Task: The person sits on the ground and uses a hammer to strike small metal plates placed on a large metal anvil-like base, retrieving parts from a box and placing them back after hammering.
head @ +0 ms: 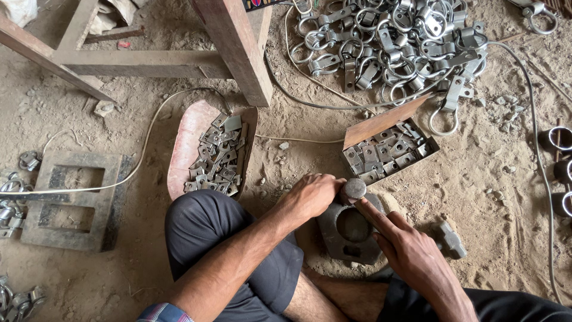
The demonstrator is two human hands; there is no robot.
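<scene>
A seated person is gripping a round-headed steel hammer [354, 189] – right hand [411, 250] fingers wrapped around its handle – over a grey, hollowed metal die block [350, 231] on the dirt floor [488, 197]. The left hand [310, 195] fingers are curled tight beside the hammerhead, apparently steadying a hidden piece; an open box of bent metal brackets [387, 152] is lying just beyond them.
</scene>
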